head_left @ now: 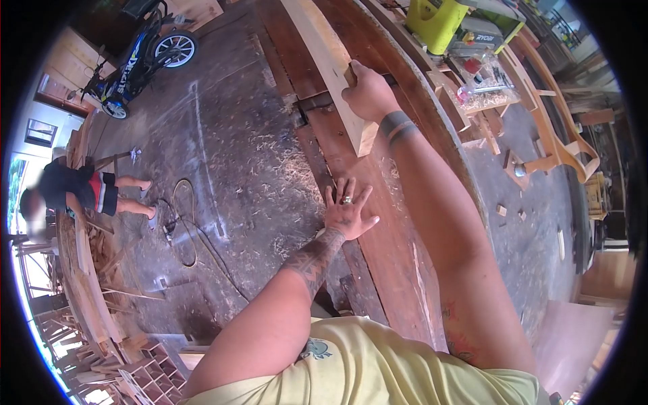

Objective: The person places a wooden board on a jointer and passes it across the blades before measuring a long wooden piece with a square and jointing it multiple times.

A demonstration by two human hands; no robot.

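A long pale wooden beam (335, 71) lies lengthwise on a reddish-brown wooden workbench (398, 223), its near end cut square. My right hand (372, 93) is closed over the right edge of this beam, a short way up from the near end. A small dark spot shows by its fingertips, too little to name. My left hand (347, 214), with a ring on one finger, rests palm down on the bench's left side, fingers spread, nearer to me than the beam. A dark metal bar (314, 102) crosses the bench beside the beam.
Wood shavings litter the floor (236, 148) left of the bench, where a cable (196, 233) lies coiled. Another person (88, 185) stands far left. A motorcycle (138, 61) is parked behind. A green machine (466, 30) and a curved wooden frame (553, 145) stand right.
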